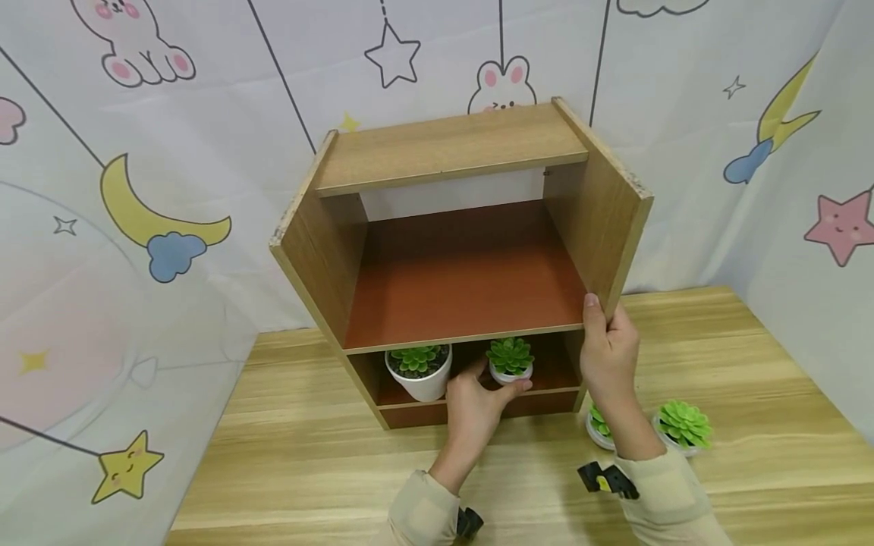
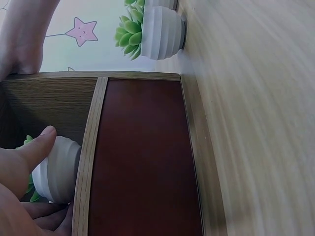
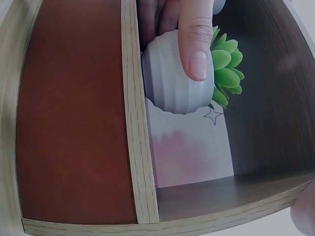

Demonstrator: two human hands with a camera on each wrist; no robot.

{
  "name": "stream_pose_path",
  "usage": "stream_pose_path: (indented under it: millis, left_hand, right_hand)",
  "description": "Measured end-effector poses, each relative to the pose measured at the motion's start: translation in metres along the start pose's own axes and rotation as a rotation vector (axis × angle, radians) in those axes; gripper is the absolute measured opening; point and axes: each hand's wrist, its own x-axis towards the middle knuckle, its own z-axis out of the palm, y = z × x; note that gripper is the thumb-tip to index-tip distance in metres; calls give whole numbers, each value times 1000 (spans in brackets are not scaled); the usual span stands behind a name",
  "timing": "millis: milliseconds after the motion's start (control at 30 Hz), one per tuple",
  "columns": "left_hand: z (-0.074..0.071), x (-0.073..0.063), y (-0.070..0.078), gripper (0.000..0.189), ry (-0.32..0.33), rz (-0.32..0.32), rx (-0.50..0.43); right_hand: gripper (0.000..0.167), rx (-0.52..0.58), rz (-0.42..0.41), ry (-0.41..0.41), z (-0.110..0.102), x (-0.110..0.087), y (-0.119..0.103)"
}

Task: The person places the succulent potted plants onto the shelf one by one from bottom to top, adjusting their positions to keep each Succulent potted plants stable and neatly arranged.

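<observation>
A small potted succulent (image 1: 510,356) with a white ribbed pot stands on the lower shelf of a wooden shelf unit (image 1: 464,334). My left hand (image 1: 473,409) grips this pot, thumb across its front and fingers round the far side. In the right wrist view the thumb presses on the ribbed pot (image 3: 172,81). To its left on the same shelf is a larger potted succulent (image 1: 423,379) with dark soil. My right hand (image 1: 610,353) holds the front edge of the unit's right side panel, thumb on the inner face.
On the wooden table (image 1: 293,447), two more potted succulents stand to the right of the unit, one (image 1: 683,425) fully showing and one (image 1: 599,428) partly hidden behind the right forearm. A printed cloth backdrop (image 1: 273,98) hangs behind and at both sides.
</observation>
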Motion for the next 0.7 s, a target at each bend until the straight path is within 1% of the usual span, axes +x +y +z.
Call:
stream_pose_path:
  millis: [300,533,700]
  left_hand:
    - [0,-1,1,52,-3,9,38]
    - [-1,-1,1,51,-2,19,30]
    - [-2,-3,1,60,-2,36,17]
  right_hand:
    - [31,3,3,3,0,0,-2]
    - [30,-15,3,6,0,0,-2]
    - [31,-44,-7,19,0,1,-2]
